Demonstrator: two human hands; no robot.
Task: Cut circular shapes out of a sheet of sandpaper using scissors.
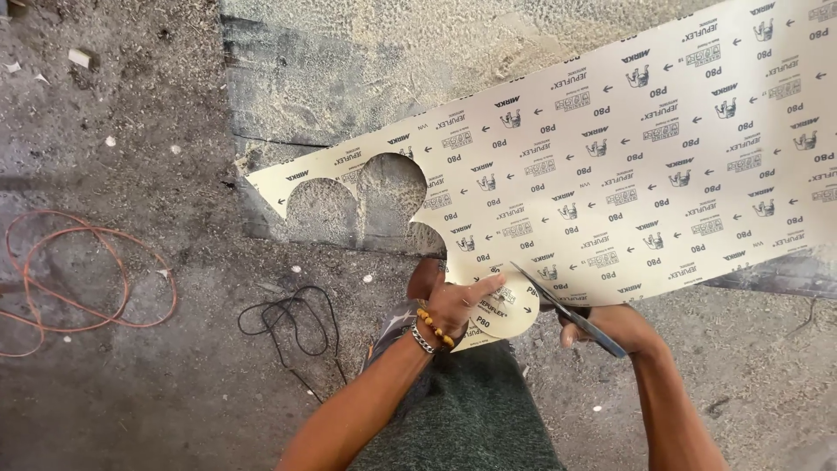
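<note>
Orange cord (78, 279): lay coiled on the dusty floor (157, 392).
Left hand (453, 307): fingers pinched on the half-cut disc (506, 310).
Sandpaper sheet (628, 166): light, floppy, gritty; probably best gripped near the cut.
Right hand (610, 324): fingers closed around the scissors (567, 310).

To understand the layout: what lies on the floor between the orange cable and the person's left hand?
A black cable, loosely looped, seen in the head view.
</note>
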